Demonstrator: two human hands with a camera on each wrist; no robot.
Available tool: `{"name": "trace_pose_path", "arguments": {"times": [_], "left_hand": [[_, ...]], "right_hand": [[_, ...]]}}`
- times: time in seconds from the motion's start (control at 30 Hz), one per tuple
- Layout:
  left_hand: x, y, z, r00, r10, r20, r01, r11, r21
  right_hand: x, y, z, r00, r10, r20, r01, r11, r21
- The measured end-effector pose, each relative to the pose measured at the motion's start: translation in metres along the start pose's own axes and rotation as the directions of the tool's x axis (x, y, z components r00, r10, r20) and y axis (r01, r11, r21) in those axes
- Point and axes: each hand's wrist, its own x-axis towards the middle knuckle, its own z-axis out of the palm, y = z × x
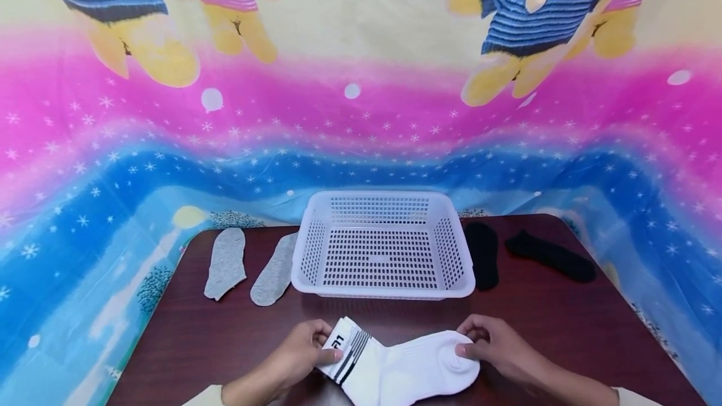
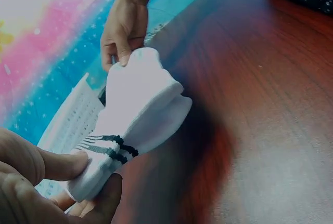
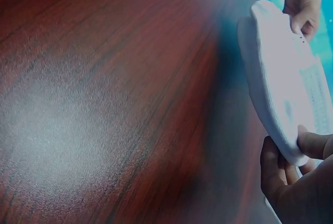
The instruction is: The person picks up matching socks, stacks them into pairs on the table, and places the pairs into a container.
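A pair of white socks [image 1: 417,365], one laid on the other, stretches between my two hands above the near part of the table. Dark stripes and black lettering mark the cuff end. My left hand [image 1: 301,356] pinches that cuff, thumb on top and fingers beneath. At the other end my right hand [image 1: 502,349] pinches the toe between thumb and fingers. In the left wrist view the two layers of the white socks [image 2: 138,94] show apart at the heel. The right wrist view shows the white socks [image 3: 281,78] edge-on, held over the dark wood.
Beyond the hands stands a white plastic basket [image 1: 383,293] with nothing in it. Two grey socks [image 1: 227,262] lie to its left, one partly behind the rim. Two black socks [image 1: 553,257] lie to its right. A printed cloth [image 1: 361,124] hangs behind the brown table [image 1: 186,343].
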Motion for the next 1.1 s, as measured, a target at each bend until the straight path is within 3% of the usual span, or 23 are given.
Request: {"name": "trace_pose_path", "arguments": {"times": [0.27,0.43,0.67,0.8,0.93,1.1], "left_hand": [[-0.012,0.007,0.001,0.998,0.033,0.057,-0.029,0.997,-0.065],[-0.02,0.018,-0.002,0.995,0.05,0.083,-0.042,0.995,-0.094],[-0.032,0.035,-0.007,0.99,0.069,0.12,-0.057,0.993,-0.103],[-0.038,0.042,-0.01,0.987,0.077,0.144,-0.063,0.993,-0.103],[-0.043,0.052,-0.013,0.985,0.085,0.15,-0.073,0.994,-0.083],[-0.045,0.062,-0.016,0.988,0.075,0.133,-0.058,0.99,-0.128]], "right_hand": [[-0.011,-0.012,-0.003,0.998,-0.047,0.035,0.046,0.999,0.028],[-0.016,-0.021,-0.005,0.999,0.014,0.053,-0.017,0.999,0.041],[-0.022,-0.035,-0.012,0.991,0.025,0.131,-0.038,0.995,0.095],[-0.025,-0.043,-0.018,0.982,0.105,0.158,-0.127,0.983,0.135],[-0.027,-0.051,-0.022,0.976,0.147,0.162,-0.172,0.973,0.152],[-0.027,-0.06,-0.026,0.974,0.17,0.149,-0.192,0.969,0.154]]}}
